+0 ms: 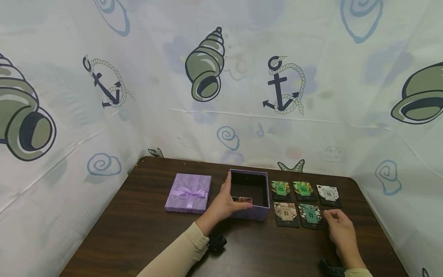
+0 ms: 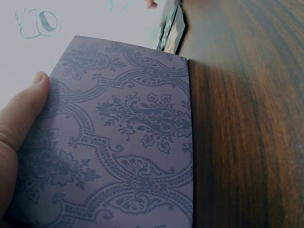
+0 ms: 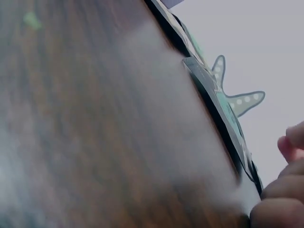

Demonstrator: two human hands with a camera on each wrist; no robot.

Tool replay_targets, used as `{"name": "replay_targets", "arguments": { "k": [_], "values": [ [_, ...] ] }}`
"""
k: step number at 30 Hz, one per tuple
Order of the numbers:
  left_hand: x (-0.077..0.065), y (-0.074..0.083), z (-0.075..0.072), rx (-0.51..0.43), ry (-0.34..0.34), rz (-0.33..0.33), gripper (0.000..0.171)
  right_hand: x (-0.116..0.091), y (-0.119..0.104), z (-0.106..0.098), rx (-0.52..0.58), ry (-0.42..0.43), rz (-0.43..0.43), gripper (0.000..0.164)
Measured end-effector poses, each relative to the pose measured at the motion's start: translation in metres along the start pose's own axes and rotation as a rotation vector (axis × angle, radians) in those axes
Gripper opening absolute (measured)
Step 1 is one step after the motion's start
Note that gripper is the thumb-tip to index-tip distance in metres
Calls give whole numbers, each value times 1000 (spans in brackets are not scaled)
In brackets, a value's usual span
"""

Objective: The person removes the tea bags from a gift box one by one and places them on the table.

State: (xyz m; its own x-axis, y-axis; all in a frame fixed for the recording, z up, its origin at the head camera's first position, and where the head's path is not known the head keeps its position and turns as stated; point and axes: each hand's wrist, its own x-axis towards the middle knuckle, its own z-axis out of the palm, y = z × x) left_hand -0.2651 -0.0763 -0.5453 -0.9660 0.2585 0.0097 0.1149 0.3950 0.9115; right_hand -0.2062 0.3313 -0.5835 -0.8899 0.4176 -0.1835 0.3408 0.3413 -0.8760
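Note:
My left hand (image 1: 223, 202) grips the open purple box (image 1: 249, 213), its thumb over the near rim and its fingers along the left side. The patterned near wall of that box (image 2: 128, 128) fills much of the left wrist view. Inside, by the thumb, a reddish flat piece (image 1: 244, 200) shows partly. My right hand (image 1: 340, 232) has curled fingers at the right edge of a flat square packet with a teal print (image 1: 311, 215), seemingly pinching it. In the right wrist view, curled fingers (image 3: 282, 204) appear close to the packet's end.
Beside the teal packet lies a beige-printed one (image 1: 285, 213). Behind them are two green-printed packets (image 1: 280, 189) and a white-printed one (image 1: 328, 194). Left of the box rests a purple lid (image 1: 188, 192) with a ribbon bow. A patterned curtain (image 1: 249, 127) stands behind the brown table (image 1: 138, 231).

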Motion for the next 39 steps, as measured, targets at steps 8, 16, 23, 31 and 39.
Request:
{"name": "replay_targets", "arguments": {
  "k": [8, 16, 23, 31, 39],
  "values": [
    [-1, 1, -1, -7, -3, 1, 147, -13, -21, 4, -39, 34, -191, 68],
    [0, -2, 0, -1, 3, 4, 147, -38, -66, 21, -76, -8, -470, 45],
    [0, -1, 0, 7, 3, 5, 147, -49, -112, 41, -42, -227, -633, 37],
    [-1, 0, -1, 3, 2, -3, 148, -41, -150, 72, 27, -355, -642, 36],
    [-1, 0, 0, 0, -1, 3, 147, -28, -170, 105, 134, -494, -563, 39]
  ]
}}
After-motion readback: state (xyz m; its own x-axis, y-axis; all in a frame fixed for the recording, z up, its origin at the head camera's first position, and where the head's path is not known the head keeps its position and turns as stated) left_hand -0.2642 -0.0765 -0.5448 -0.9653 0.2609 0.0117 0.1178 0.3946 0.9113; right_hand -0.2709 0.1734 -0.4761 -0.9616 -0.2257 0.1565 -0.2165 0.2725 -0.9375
